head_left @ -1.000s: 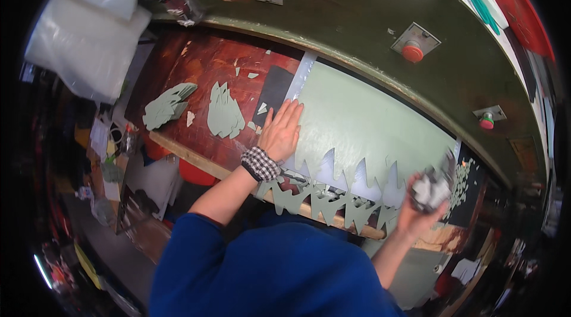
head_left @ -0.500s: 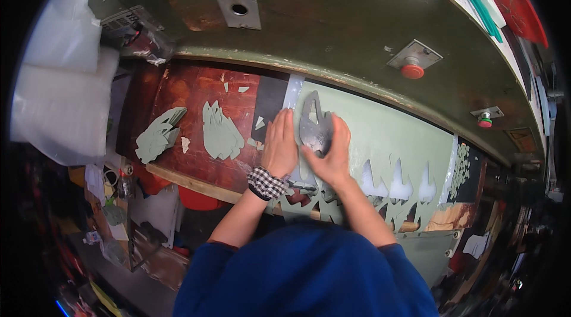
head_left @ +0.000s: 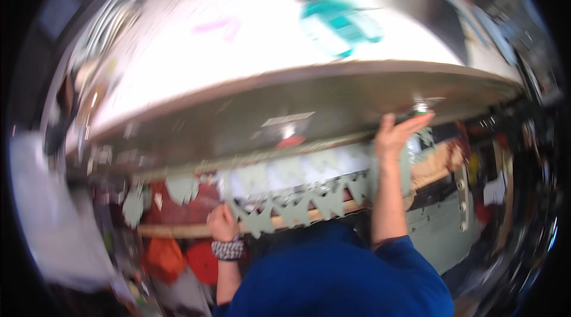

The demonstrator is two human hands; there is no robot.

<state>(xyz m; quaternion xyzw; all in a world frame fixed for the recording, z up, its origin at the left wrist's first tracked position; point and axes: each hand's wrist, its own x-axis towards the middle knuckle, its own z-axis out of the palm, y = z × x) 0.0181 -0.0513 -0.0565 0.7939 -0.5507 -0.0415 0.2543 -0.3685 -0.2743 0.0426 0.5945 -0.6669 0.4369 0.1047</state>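
My right hand is raised to the machine's front, fingers stretched out and apart. Its fingertips are at the green push button; blur hides whether they press it. Low on the left, my left hand has curled fingers, close to the left end of a pale green sheet. Whether those fingers pinch the sheet's edge is hidden. Spiky shapes have been cut out of the sheet, leaving a jagged near edge. Two piles of cut pale green pieces, one pile beside another pile, lie on the reddish board.
The machine's dark green beam spans the view, with a red button on it. On the white top lie a blurred teal object and a pink one. A wooden rail borders the near side.
My right hand has let go of the dark grey pointed shape and moved right to the green button. The left hand has drawn back and curled. The view has swung up and right.
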